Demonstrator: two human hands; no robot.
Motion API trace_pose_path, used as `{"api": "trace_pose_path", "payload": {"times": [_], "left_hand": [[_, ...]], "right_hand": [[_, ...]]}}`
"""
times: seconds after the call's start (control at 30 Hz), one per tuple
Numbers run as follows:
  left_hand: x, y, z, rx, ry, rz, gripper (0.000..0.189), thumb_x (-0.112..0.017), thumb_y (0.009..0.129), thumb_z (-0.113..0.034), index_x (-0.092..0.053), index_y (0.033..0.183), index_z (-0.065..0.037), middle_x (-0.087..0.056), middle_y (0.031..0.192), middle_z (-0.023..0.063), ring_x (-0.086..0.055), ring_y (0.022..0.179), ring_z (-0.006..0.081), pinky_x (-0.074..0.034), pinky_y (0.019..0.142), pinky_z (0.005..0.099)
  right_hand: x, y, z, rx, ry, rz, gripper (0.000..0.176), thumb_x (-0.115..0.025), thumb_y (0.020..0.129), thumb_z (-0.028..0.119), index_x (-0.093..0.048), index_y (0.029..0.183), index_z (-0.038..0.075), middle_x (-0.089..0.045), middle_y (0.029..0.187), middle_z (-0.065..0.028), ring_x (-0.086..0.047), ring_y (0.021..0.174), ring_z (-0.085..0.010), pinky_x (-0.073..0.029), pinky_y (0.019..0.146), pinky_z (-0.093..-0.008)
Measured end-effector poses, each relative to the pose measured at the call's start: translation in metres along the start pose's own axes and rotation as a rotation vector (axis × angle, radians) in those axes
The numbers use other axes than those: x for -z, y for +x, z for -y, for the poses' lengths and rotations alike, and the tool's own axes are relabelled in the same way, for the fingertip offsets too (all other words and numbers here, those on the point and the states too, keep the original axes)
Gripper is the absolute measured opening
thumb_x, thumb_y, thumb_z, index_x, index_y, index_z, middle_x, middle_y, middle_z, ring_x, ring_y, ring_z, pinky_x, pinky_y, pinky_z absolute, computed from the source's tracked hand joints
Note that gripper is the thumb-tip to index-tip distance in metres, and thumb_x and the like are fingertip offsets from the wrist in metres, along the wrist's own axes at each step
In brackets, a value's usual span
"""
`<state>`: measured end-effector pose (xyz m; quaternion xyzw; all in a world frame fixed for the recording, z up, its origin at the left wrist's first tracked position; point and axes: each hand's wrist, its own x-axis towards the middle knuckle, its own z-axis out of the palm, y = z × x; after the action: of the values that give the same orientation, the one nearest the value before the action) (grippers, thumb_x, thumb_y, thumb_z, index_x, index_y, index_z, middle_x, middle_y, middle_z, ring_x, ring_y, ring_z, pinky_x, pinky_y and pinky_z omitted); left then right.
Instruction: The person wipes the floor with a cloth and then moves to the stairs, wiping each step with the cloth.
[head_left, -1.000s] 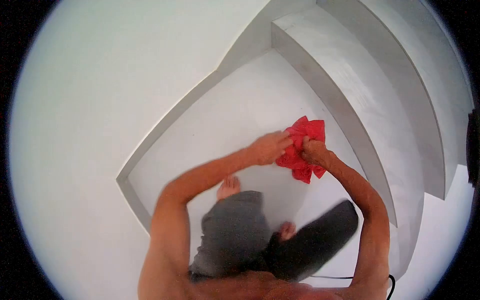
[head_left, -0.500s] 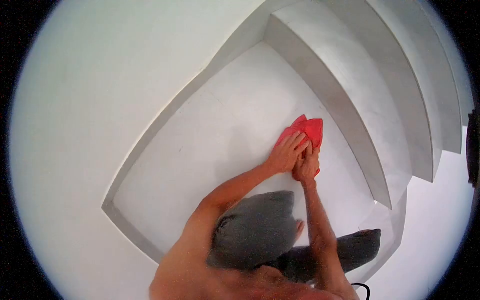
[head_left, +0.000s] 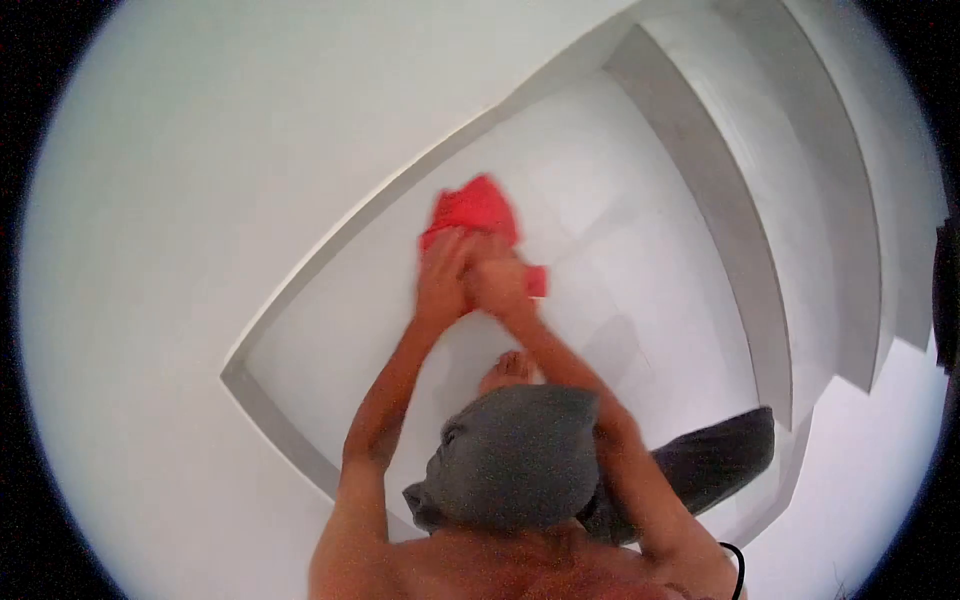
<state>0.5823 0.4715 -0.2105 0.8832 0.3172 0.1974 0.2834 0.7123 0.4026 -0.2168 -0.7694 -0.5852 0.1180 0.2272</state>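
Observation:
A crumpled red cloth (head_left: 476,205) lies on the pale landing floor (head_left: 590,190), near the low baseboard on the left. My left hand (head_left: 443,278) presses down on the cloth, its fingers over the near part. Close against it, my right hand (head_left: 498,284) grips the bunched cloth, and a corner of red sticks out on its right side. Both hands are somewhat blurred by motion, and the cloth beneath the palms is hidden.
Pale curved steps (head_left: 700,130) rise on the right. A grey baseboard (head_left: 330,260) runs along the wall (head_left: 200,200) at left. My knees in dark grey trousers (head_left: 525,455) and a bare foot (head_left: 508,370) are close below my hands. A black cable (head_left: 740,570) shows at lower right.
Both hands have moved left and slightly away from me with the red cloth, from near the step across toward the left wall. The view has shifted a little, and my foot now shows.

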Motion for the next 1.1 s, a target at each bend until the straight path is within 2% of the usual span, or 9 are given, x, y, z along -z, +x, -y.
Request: {"api": "trace_pose_path", "payload": {"times": [0.13, 0.2, 0.23, 0.5, 0.63, 0.8, 0.87, 1.0, 1.1], "left_hand": [[0.043, -0.047, 0.030, 0.037, 0.142, -0.129, 0.051, -0.055, 0.093, -0.005, -0.055, 0.144, -0.006, -0.050, 0.153, 0.0168, -0.045, 0.142, 0.0407, -0.034, 0.119, 0.0529], [0.043, -0.046, 0.030, 0.050, 0.176, -0.140, 0.050, -0.052, 0.095, -0.005, -0.054, 0.145, -0.005, -0.050, 0.153, 0.0168, -0.045, 0.142, 0.0408, -0.035, 0.118, 0.0533], [0.032, -0.054, 0.030, 0.025, 0.201, -0.150, 0.051, -0.063, 0.096, -0.019, -0.053, 0.145, -0.005, -0.051, 0.152, 0.0190, -0.046, 0.141, 0.0406, -0.031, 0.120, 0.0520], [-0.018, -0.039, 0.030, -0.104, 0.126, -0.251, 0.049, -0.062, 0.095, -0.020, -0.058, 0.142, -0.008, -0.053, 0.149, 0.0174, -0.049, 0.138, 0.0408, -0.039, 0.115, 0.0531], [-0.061, -0.007, -0.042, -0.218, 0.037, -0.167, 0.051, -0.062, 0.091, -0.016, -0.059, 0.141, -0.009, -0.052, 0.151, 0.0170, -0.047, 0.140, 0.0396, -0.038, 0.115, 0.0532], [-0.125, 0.014, -0.120, -0.351, -0.059, 0.077, 0.045, -0.062, 0.091, -0.016, -0.063, 0.135, -0.011, -0.053, 0.150, 0.0167, -0.046, 0.142, 0.0387, -0.035, 0.118, 0.0524], [-0.159, 0.016, -0.156, -0.476, -0.110, 0.175, 0.046, -0.061, 0.090, -0.015, -0.063, 0.135, -0.009, -0.053, 0.150, 0.0175, -0.046, 0.143, 0.0383, -0.035, 0.118, 0.0524], [-0.204, 0.039, -0.225, -0.737, -0.252, 0.386, 0.047, -0.060, 0.091, -0.017, -0.061, 0.136, -0.005, -0.052, 0.150, 0.0186, -0.046, 0.142, 0.0385, -0.033, 0.120, 0.0505], [-0.243, 0.059, -0.264, -0.917, -0.274, 0.451, 0.045, -0.062, 0.091, -0.018, -0.062, 0.134, -0.006, -0.055, 0.147, 0.0182, -0.049, 0.138, 0.0381, -0.035, 0.119, 0.0504]], "right_hand": [[-0.009, 0.013, 0.081, -0.041, -0.090, 0.057, 0.045, -0.069, 0.082, 0.019, -0.058, 0.121, 0.002, -0.061, 0.104, -0.0177, -0.066, 0.089, -0.0370, -0.057, 0.067, -0.0478], [-0.009, 0.013, 0.082, -0.031, -0.030, 0.046, 0.044, -0.070, 0.081, 0.018, -0.057, 0.120, 0.002, -0.060, 0.101, -0.0172, -0.066, 0.086, -0.0372, -0.057, 0.067, -0.0476], [-0.008, -0.001, 0.076, -0.022, -0.036, 0.039, 0.043, -0.070, 0.081, 0.017, -0.057, 0.120, 0.002, -0.060, 0.101, -0.0174, -0.066, 0.086, -0.0370, -0.057, 0.067, -0.0473], [-0.009, -0.014, 0.046, -0.122, -0.127, 0.035, 0.032, -0.061, 0.090, 0.019, -0.058, 0.117, 0.003, -0.062, 0.108, -0.0186, -0.067, 0.090, -0.0363, -0.058, 0.076, -0.0486], [0.048, -0.051, -0.012, -0.353, -0.106, 0.006, 0.028, -0.059, 0.092, 0.020, -0.059, 0.118, 0.007, -0.062, 0.110, -0.0179, -0.066, 0.096, -0.0372, -0.057, 0.079, -0.0500], [0.105, -0.117, -0.073, -0.702, -0.065, 0.003, 0.050, -0.065, 0.092, 0.028, -0.052, 0.137, 0.011, -0.058, 0.123, -0.0238, -0.062, 0.104, -0.0450, -0.055, 0.088, -0.0530], [0.107, -0.165, -0.112, -0.748, -0.055, -0.164, 0.054, -0.065, 0.092, 0.028, -0.050, 0.142, 0.015, -0.057, 0.124, -0.0233, -0.062, 0.109, -0.0449, -0.055, 0.087, -0.0537], [0.139, -0.212, -0.140, -1.144, -0.004, -0.319, 0.072, -0.064, 0.094, 0.028, -0.033, 0.158, 0.023, -0.059, 0.119, -0.0220, -0.066, 0.099, -0.0420, -0.055, 0.082, -0.0530], [0.156, -0.230, -0.178, -1.210, -0.045, -0.344, 0.075, -0.063, 0.094, 0.028, -0.027, 0.160, 0.026, -0.060, 0.113, -0.0231, -0.067, 0.093, -0.0419, -0.055, 0.076, -0.0519]]}}
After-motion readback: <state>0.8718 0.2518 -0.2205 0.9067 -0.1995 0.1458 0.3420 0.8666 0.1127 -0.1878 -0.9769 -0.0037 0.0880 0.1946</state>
